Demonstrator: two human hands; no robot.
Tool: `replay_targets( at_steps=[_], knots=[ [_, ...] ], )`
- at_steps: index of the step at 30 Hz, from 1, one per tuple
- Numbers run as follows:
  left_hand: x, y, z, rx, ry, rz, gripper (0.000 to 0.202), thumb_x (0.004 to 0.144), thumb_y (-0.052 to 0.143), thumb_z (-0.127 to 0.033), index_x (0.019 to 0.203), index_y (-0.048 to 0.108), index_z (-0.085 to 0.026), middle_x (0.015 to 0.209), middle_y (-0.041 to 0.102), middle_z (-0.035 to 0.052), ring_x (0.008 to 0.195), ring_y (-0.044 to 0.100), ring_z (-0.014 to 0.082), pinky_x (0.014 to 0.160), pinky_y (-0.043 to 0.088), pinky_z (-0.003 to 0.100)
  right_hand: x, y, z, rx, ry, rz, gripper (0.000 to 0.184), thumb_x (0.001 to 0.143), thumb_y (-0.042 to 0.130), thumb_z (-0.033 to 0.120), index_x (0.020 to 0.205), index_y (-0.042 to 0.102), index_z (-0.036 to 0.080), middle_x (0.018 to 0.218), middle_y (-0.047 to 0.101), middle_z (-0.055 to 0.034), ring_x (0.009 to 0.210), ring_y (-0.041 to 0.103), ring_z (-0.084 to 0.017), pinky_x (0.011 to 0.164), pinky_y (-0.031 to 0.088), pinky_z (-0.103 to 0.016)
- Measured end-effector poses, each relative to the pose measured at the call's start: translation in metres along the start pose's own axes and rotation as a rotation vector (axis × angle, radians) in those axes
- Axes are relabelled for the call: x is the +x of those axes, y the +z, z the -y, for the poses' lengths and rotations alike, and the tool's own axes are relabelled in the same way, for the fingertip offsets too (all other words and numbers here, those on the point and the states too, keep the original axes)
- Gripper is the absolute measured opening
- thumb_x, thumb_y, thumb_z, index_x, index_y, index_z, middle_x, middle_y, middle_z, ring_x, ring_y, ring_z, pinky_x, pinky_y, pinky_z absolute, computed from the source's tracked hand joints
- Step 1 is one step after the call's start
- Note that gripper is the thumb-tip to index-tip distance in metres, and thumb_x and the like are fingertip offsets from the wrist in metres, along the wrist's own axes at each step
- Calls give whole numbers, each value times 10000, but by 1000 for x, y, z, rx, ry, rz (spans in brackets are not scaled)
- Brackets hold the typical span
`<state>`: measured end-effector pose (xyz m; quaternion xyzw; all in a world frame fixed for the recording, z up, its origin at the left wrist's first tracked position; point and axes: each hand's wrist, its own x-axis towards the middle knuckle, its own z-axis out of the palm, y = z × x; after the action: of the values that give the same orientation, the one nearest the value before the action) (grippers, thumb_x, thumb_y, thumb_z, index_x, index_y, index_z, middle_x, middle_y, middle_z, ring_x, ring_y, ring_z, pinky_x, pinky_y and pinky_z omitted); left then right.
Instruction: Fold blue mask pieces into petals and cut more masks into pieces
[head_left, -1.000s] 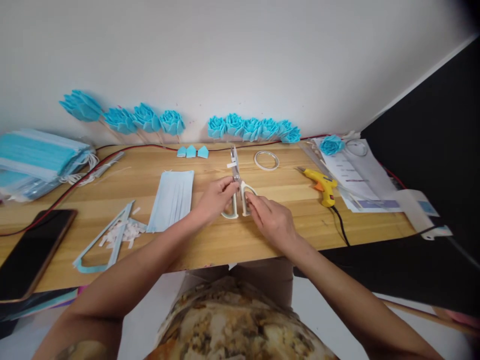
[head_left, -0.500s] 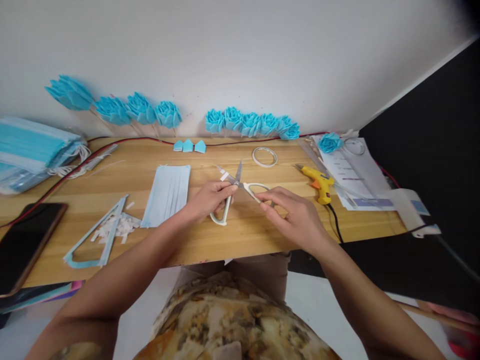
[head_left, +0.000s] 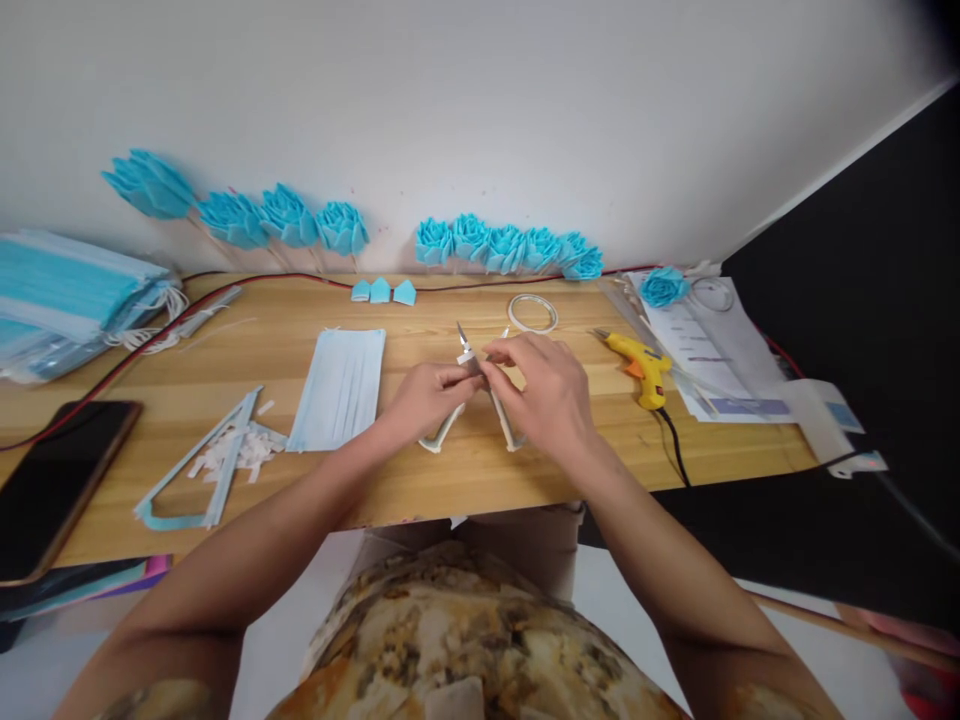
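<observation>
White-handled scissors lie partly open over the middle of the wooden table. My left hand grips them near the pivot, fingers closed round the handle. My right hand reaches over the blades with fingertips pinched at a small white scrap stuck on a blade. A flat light-blue face mask lies just left of my left hand.
A yellow glue gun and a tape ring lie to the right. Papers sit far right. Blue flowers line the wall. Mask trimmings, a phone and a mask stack are at left.
My right hand left the scissor handle and moved up over the blades, pinching at the white scrap. The scissors swung so both handles point toward me. My left hand kept its grip.
</observation>
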<state>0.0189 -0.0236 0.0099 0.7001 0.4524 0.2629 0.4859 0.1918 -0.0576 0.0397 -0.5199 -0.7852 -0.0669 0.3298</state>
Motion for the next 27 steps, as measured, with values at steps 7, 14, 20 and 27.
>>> replay_targets(
  at_steps=[7, 14, 20, 27],
  knots=[
    [1, 1, 2, 11, 35, -20, 338, 815, 518, -452, 608, 524, -185, 570, 356, -46, 578, 347, 110, 551, 237, 255, 9, 11, 7, -38, 38, 37, 125, 955, 571, 257, 958, 689, 218, 900, 730, -68, 880, 638, -241, 779, 448, -370],
    [1, 1, 0, 29, 18, -13, 365, 823, 519, -437, 564, 447, -190, 563, 319, -48, 566, 325, 104, 535, 225, 252, 9, 13, 9, -52, 53, 35, 161, 957, 546, 211, 891, 692, 220, 879, 736, -62, 853, 643, -228, 765, 468, -357],
    [0, 2, 0, 15, 17, 12, 379, 827, 518, -480, 589, 454, -192, 574, 321, -45, 573, 317, 107, 548, 213, 265, 7, 16, 4, 57, 117, 33, 141, 939, 544, 185, 884, 672, 207, 881, 732, -63, 856, 656, -209, 775, 494, -336],
    [1, -3, 2, -98, -75, 105, 411, 832, 543, -519, 586, 468, -200, 533, 352, -52, 513, 307, 101, 520, 212, 268, 14, 17, -15, 621, 425, -19, 118, 891, 572, 284, 802, 609, 215, 760, 677, -4, 667, 629, -138, 618, 533, -274]
  ],
)
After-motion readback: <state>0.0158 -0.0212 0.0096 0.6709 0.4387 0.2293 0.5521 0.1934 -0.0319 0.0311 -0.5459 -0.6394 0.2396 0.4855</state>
